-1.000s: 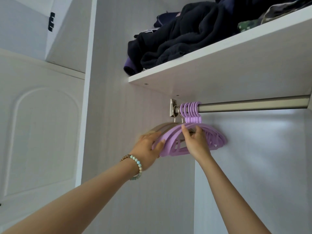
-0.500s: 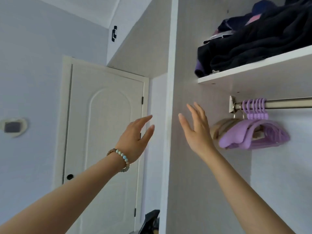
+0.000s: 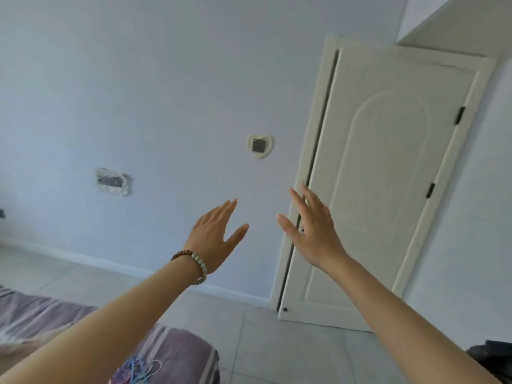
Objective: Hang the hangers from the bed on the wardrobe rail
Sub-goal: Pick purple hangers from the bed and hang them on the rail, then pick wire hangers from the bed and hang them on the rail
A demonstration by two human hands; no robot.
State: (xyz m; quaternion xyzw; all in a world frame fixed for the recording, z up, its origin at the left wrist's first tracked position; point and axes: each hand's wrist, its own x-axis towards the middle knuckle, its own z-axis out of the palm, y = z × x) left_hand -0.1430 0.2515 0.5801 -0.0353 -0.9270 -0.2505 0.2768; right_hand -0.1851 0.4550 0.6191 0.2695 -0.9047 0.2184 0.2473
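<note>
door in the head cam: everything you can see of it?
The door is cream-white, looks like painted wood, with a raised arched panel above a rectangular one. Two dark hinges sit on its right edge; a dark gap runs down the left edge, so it may be ajar. A small dark round fitting sits at its bottom-left corner. The right hand overlaps it in view without visibly touching.

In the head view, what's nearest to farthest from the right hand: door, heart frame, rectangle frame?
1. White panelled door, just behind the right hand.
2. Cream heart-shaped wall frame, up and left.
3. White frilly rectangular wall frame, far left.
</note>
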